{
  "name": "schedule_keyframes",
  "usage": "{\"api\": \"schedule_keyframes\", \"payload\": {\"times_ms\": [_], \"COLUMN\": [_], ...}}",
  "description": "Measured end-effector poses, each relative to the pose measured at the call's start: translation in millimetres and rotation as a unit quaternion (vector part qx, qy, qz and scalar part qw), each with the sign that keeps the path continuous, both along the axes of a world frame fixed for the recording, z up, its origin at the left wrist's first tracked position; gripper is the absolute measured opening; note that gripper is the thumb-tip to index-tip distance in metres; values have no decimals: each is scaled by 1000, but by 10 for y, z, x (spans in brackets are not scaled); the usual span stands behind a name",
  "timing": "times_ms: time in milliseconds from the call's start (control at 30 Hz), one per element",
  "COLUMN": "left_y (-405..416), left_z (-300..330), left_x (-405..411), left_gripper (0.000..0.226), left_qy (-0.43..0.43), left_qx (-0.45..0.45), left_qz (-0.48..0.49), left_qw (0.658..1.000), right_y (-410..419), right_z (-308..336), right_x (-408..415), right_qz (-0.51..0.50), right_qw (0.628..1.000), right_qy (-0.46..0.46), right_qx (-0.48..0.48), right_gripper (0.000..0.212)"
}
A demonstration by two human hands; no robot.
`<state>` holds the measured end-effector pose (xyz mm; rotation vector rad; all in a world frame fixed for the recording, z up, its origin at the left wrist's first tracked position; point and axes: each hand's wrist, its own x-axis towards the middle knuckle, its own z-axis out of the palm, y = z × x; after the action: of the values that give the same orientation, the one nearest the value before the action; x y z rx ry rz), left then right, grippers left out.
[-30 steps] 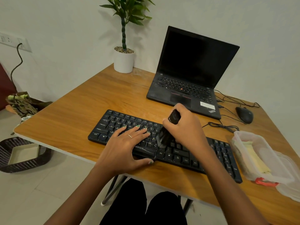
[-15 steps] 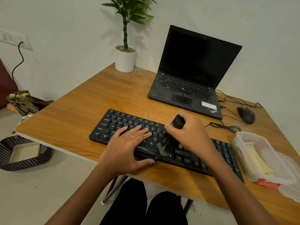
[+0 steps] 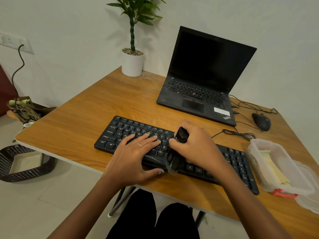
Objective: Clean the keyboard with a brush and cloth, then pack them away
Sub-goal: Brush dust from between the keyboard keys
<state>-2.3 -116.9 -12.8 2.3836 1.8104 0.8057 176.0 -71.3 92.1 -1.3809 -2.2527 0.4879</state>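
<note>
While the keyboard (image 3: 120,135) is steadied by the flat left hand (image 3: 133,157), whose fingers are spread, the brush (image 3: 174,156), clamped in the right hand (image 3: 198,147), is best swept lightly along the key rows toward the near edge.

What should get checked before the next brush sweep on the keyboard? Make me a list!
1. Brush gripped by the right hand: ok.
2. Left hand lying flat on the keyboard to steady it: ok.
3. Bristles touching the keys: cannot tell, they are blurred.
4. Keyboard fully on the table: ok, though its near edge is close to the table's edge.
5. Box open, with the yellow cloth inside, ready for wiping: ok.
6. Crumbs gone from the keys: cannot tell.
</note>
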Motion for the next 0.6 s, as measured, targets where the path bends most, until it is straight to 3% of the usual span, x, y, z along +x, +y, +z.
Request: {"api": "schedule_keyframes", "payload": {"times_ms": [133,267,400,533,600], "left_y": [-2,-4,-4,-1,0], "left_z": [5,13,3,-1,-3], "left_x": [2,-1,-4,-4,-7], "left_gripper": [84,85,85,84,85], "left_qy": [-2,2,0,-1,-1], "left_qx": [-1,-6,-5,-3,-4], "left_qz": [-2,-2,-2,-4,-4], "left_qw": [1000,1000,1000,1000,1000], "right_y": [-1,67,69,144,156], "right_z": [-58,39,-45,17,-26], "right_x": [-23,16,-44,-33,-65], "right_qz": [-20,5,-20,-8,-25], "right_qw": [998,999,998,999,998], "right_qy": [46,-17,47,21,48], "right_qx": [47,-27,36,-36,33], "right_gripper": [19,18,20,20,20]}}
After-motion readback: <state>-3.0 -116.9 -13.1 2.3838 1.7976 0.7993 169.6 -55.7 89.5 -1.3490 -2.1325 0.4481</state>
